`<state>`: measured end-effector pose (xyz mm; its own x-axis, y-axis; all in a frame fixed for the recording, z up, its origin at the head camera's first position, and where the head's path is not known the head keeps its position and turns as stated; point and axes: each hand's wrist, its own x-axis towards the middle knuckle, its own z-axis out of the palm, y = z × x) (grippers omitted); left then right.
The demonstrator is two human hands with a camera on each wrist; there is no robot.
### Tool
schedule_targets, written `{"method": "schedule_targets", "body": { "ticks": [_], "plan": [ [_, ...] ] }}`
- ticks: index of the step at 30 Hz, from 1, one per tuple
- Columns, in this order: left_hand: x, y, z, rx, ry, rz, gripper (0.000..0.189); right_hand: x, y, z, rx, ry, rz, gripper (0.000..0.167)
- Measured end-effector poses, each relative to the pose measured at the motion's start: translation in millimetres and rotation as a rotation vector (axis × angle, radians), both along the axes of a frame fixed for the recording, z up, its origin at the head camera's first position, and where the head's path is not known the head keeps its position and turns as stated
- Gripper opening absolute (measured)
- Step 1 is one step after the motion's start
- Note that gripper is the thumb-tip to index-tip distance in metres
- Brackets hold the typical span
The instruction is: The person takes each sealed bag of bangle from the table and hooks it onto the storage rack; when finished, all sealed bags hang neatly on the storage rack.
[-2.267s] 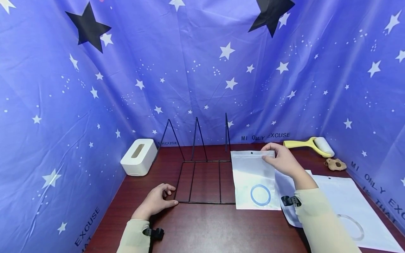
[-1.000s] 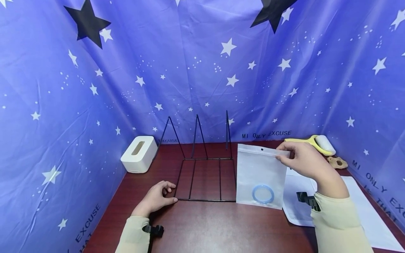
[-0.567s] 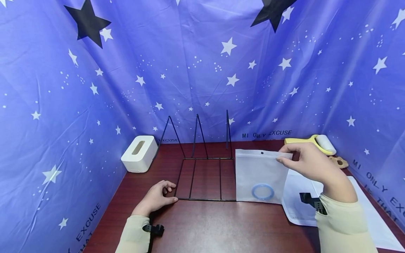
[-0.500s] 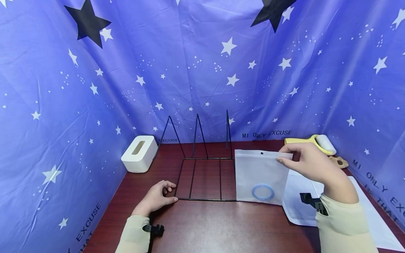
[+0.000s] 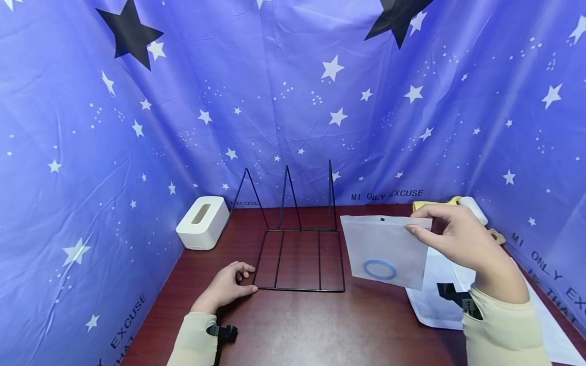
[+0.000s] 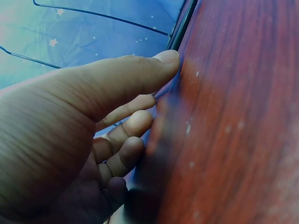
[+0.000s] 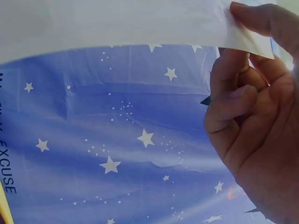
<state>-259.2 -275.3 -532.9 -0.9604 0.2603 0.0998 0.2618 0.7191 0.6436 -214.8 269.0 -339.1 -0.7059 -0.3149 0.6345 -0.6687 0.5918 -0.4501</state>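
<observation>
The right hand pinches one white bag by its far right corner, thumb and fingers closed on the edge. The bag slants just right of one black wire rack, and one blue ring shows low in it. The rack has three upright loops at its far side. The left hand touches the rack's near left corner, thumb and fingers apart. Two more bags lie at right, partly covered. One tissue box stands far left; one roller lies far right.
</observation>
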Motion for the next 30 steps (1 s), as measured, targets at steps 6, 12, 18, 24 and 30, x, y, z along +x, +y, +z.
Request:
{"method": "schedule_targets", "body": {
  "ticks": [6, 12, 18, 24, 30],
  "plan": [
    [-0.2, -0.3, -0.3, 0.01, 0.007, -0.005, 0.043, 1.9, -3, 0.9, -0.037, 0.043, -0.039, 0.035],
    [-0.3, -0.9, -1.2, 0.008, 0.003, -0.001, 0.043, 4.2, -10, 3.0, -0.094, 0.08, 0.005, 0.04],
    [-0.3, -1.2, -1.4, 0.01, 0.003, -0.004, 0.043, 4.5, -20, 3.2, -0.151, 0.099, 0.066, 0.041],
    [0.6, -1.0, -0.8, 0.004, 0.005, -0.01, 0.042, 4.8, -29, 0.9, -0.22, 0.086, 0.105, 0.038],
    [1.4, -0.5, 0.3, 0.008, 0.004, -0.011, 0.042, 8.8, -43, 5.8, -0.285, 0.127, 0.143, 0.036]
  ]
}}
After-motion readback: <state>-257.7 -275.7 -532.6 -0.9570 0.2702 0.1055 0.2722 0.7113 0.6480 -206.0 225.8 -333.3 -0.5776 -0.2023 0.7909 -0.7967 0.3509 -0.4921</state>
